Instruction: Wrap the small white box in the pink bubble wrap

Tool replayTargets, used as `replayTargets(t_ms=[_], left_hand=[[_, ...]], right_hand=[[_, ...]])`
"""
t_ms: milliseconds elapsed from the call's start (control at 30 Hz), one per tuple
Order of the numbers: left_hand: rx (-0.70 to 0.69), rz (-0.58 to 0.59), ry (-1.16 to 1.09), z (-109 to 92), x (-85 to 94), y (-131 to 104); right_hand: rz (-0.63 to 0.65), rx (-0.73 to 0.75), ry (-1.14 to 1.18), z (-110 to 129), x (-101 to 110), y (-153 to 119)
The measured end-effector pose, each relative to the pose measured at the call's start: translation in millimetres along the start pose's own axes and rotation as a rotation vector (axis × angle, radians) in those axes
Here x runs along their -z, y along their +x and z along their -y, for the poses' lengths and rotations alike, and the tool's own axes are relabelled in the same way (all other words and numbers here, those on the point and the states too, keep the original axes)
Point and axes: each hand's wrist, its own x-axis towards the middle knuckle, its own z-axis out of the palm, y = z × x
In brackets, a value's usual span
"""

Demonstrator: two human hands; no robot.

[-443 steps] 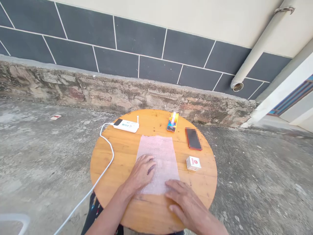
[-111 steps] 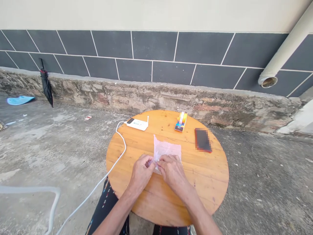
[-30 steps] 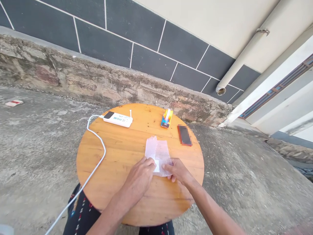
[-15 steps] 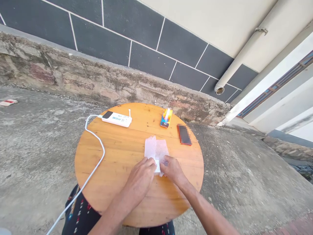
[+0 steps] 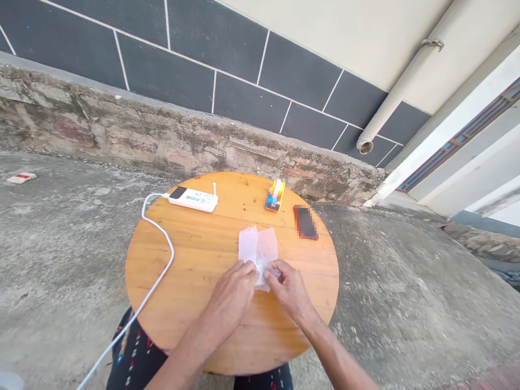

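A sheet of pinkish bubble wrap (image 5: 267, 244) lies on the round wooden table (image 5: 182, 281), its far end split into two flaps. On its near part rests a small white item (image 5: 259, 275), partly covered by my fingers; its kind cannot be made out. My left hand (image 5: 239, 281) is closed at the left edge of the wrap, fingers curled down beside the white item. From the right, my right hand (image 5: 286, 284) pinches the wrap's right edge between thumb and forefinger, close to the white item.
A white power strip (image 5: 194, 199) with a white cable (image 5: 171, 244) sits at the back left. Toward the back stands a tape dispenser (image 5: 275, 196) in yellow and blue. A phone (image 5: 306, 222) with a red edge lies at the right. Beyond is a stone-based wall (image 5: 162, 138).
My right thumb and forefinger have shifted on the wrap's right edge, and the hand looks a little more opened up. The left hand stays nearly in place. The view has moved slightly.
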Motion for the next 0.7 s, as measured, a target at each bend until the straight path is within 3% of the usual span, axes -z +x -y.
replayTargets(t_ms=[200,400,700], left_hand=[[0.011,0.008,-0.014,-2,3.2,0],[-0.029,-0.056,-0.078,2,-2.1,-2],[-0.077,-0.176,-0.350,11,-1.1,-10]], right_hand=[[-0.093,0.186,-0.166,16,-7,-9],[-0.141,0.314,-0.243,13,-14,-11],[-0.236,0.293,-0.263,3,-29,-22]])
